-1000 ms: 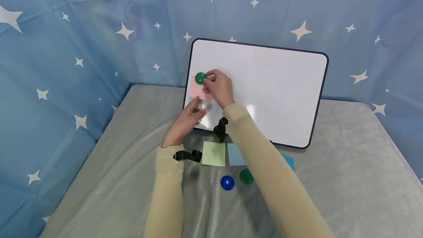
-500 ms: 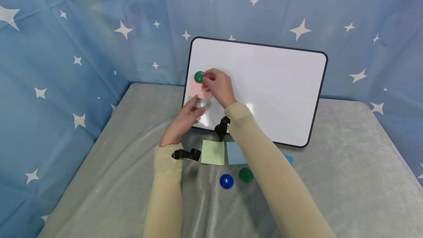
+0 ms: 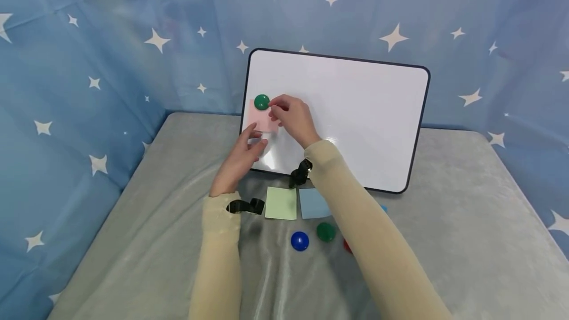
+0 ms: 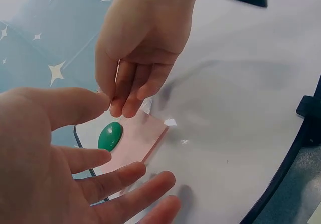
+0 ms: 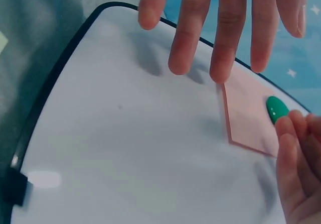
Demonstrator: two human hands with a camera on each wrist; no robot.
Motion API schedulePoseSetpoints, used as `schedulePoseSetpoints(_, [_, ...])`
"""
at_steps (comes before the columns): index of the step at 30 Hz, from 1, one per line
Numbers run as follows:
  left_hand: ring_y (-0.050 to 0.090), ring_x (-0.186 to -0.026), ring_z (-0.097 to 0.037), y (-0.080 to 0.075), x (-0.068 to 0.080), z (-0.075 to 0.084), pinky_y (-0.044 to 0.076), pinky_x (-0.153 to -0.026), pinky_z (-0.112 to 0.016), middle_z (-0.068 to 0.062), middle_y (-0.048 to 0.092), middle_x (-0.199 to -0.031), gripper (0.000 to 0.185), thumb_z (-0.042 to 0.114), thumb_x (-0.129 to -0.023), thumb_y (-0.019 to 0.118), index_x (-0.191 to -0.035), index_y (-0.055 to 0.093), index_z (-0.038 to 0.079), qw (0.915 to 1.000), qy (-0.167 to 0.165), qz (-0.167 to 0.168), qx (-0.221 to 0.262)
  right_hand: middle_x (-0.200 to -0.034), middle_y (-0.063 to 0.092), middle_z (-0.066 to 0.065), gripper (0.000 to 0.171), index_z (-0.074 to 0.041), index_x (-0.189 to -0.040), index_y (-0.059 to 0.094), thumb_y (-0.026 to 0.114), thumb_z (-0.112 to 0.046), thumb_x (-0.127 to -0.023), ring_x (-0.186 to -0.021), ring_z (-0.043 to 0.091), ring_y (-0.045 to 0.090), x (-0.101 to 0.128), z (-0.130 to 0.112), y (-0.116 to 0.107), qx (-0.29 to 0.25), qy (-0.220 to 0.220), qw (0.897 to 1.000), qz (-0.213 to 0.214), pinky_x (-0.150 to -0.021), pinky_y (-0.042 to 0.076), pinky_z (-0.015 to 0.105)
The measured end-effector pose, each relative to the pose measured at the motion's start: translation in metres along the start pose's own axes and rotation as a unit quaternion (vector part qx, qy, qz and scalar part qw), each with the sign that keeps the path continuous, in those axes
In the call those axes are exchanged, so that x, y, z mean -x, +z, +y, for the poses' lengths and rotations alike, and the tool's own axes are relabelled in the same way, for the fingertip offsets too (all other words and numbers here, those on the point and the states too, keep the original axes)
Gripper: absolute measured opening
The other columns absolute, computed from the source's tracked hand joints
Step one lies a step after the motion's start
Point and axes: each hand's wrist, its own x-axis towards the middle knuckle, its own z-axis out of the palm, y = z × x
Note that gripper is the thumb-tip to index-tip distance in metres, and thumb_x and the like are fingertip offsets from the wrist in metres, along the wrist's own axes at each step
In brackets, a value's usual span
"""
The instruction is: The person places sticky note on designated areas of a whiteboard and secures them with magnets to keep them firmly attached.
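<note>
A pink sticky note (image 3: 264,121) lies flat against the left part of the whiteboard (image 3: 355,122). On its upper edge sits a round green magnet (image 3: 262,102). My right hand (image 3: 295,117) is just right of this magnet, thumb and forefinger loosely bent with nothing between them; the left wrist view shows a gap between its fingertips and the magnet (image 4: 110,136). Below the note, my left hand (image 3: 237,161) has its fingers spread, with the forefinger tip near the note's lower edge. In the right wrist view, the left fingers (image 5: 228,33) point down over the board.
On the grey cloth in front of the board lie a light green note (image 3: 281,203) and a pale blue note (image 3: 313,203). Nearer are a blue magnet (image 3: 300,241), another green magnet (image 3: 326,232) and a red one (image 3: 347,246), partly hidden by the right sleeve.
My right fingers have let go of the green magnet and moved slightly right of it. The left hand has drawn a little down from the note. The red magnet now shows beside the sleeve.
</note>
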Motion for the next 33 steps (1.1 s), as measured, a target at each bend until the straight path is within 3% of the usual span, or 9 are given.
schedulePoseSetpoints(4, [0.044, -0.108, -0.027, 0.003, 0.007, 0.009, 0.039, -0.084, -0.041, -0.011, 0.035, -0.132, 0.06, 0.028, -0.091, 0.051, -0.142, 0.022, 0.014, 0.9999, 0.01, -0.006, -0.011, -0.083, 0.062, 0.0, 0.019, -0.011, -0.104, 0.061, 0.051, -0.02, -0.09, -0.075, 0.013, 0.06, 0.008, 0.004, -0.004, -0.007, -0.003, 1.0, -0.014, -0.064, 0.05, 0.025])
schedulePoseSetpoints(14, [0.05, -0.101, -0.018, 0.009, 0.0, -0.008, 0.042, -0.084, -0.039, -0.002, 0.051, -0.116, 0.047, 0.043, -0.088, 0.05, -0.13, 0.046, 0.021, 0.9939, 0.033, -0.026, -0.102, -0.084, 0.062, 0.001, 0.02, -0.011, -0.104, 0.061, 0.05, -0.022, -0.091, -0.075, 0.014, 0.06, 0.036, 0.011, -0.02, 0.004, -0.037, 0.999, -0.032, -0.064, 0.05, 0.026])
schedulePoseSetpoints(22, [0.051, -0.095, -0.016, 0.019, 0.001, 0.004, 0.042, -0.082, -0.039, 0.001, 0.055, -0.11, 0.045, 0.045, -0.088, 0.048, -0.125, 0.051, 0.019, 0.9852, 0.013, -0.041, -0.166, -0.086, 0.062, 0.003, 0.022, -0.011, -0.105, 0.06, 0.05, -0.023, -0.091, -0.079, 0.019, 0.06, 0.051, 0.009, -0.038, 0.017, -0.045, 0.998, -0.034, -0.064, 0.05, 0.027])
schedulePoseSetpoints(28, [0.053, -0.094, -0.017, 0.021, 0.006, 0.01, 0.043, -0.08, -0.038, 0.0, 0.055, -0.11, 0.045, 0.045, -0.089, 0.046, -0.124, 0.051, 0.018, 0.9716, 0.026, -0.067, -0.225, -0.085, 0.063, 0.005, 0.021, -0.009, -0.104, 0.06, 0.051, -0.022, -0.091, -0.076, 0.019, 0.061, 0.066, 0.008, -0.045, 0.018, -0.072, 0.997, -0.028, -0.064, 0.05, 0.026])
schedulePoseSetpoints(33, [0.053, -0.094, -0.018, 0.024, 0.007, 0.01, 0.042, -0.081, -0.037, 0.0, 0.056, -0.109, 0.042, 0.046, -0.09, 0.043, -0.121, 0.052, 0.019, 0.9621, 0.009, -0.076, -0.262, -0.087, 0.063, 0.009, 0.02, -0.008, -0.104, 0.06, 0.05, -0.02, -0.091, -0.078, 0.024, 0.061, 0.085, 0.002, -0.052, -0.002, -0.069, 0.997, -0.032, -0.067, 0.05, 0.028])
